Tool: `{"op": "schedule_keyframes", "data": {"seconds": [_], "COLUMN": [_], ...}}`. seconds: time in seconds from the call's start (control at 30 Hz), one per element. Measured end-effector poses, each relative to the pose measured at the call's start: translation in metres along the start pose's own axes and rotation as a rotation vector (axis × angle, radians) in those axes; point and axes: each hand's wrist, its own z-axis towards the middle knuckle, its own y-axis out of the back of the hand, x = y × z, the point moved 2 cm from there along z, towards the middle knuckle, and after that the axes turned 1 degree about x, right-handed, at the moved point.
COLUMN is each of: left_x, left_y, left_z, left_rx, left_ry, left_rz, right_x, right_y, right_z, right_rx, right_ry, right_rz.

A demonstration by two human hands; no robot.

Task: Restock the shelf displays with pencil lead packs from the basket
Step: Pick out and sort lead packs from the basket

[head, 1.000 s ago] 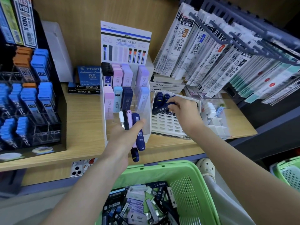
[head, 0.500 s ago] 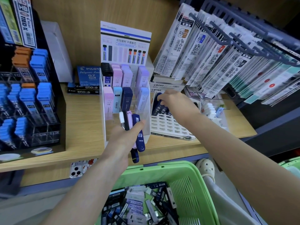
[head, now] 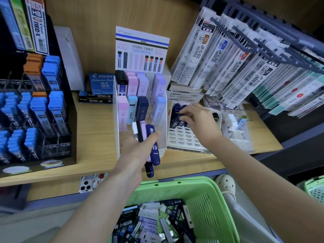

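Note:
My left hand (head: 138, 151) grips a bunch of lead packs (head: 148, 137) in white, black, pink and navy, held up in front of the white Tombow display (head: 163, 123). My right hand (head: 198, 120) reaches over the white slotted tray (head: 184, 137), and its curled thumb and forefinger pinch the top of a navy lead pack (head: 178, 120) standing among other navy packs in the back rows. Below the shelf, the green basket (head: 192, 190) holds several loose lead packs (head: 149, 225).
A black Pilot display (head: 35, 111) with blue and orange lead cases fills the left of the wooden shelf. Hanging refill packets (head: 245, 67) crowd the right on grey hooks. A clear compartment tray (head: 235, 130) sits beside the slotted tray. A second green basket (head: 313, 188) is at the far right.
My right hand reached toward the back left of the slotted tray, then drew back a little to the right over the navy packs. My left hand and its packs stayed still.

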Motion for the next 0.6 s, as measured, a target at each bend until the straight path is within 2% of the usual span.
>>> {"op": "schedule_keyframes", "data": {"seconds": [0.3, 0.47, 0.6], "left_x": [0.000, -0.001, -0.001], "left_y": [-0.002, -0.004, -0.003], "left_z": [0.001, -0.001, -0.002], "left_rx": [-0.001, 0.003, 0.009], "left_ry": [-0.006, -0.007, -0.016], "left_rz": [-0.010, -0.027, -0.038], "right_x": [0.003, 0.001, -0.006], "right_y": [-0.006, 0.001, 0.004], "right_z": [0.003, 0.001, -0.003], "right_rx": [-0.049, 0.045, 0.057], "right_ry": [-0.018, -0.061, -0.029], "right_rz": [0.037, 0.084, 0.077]}}
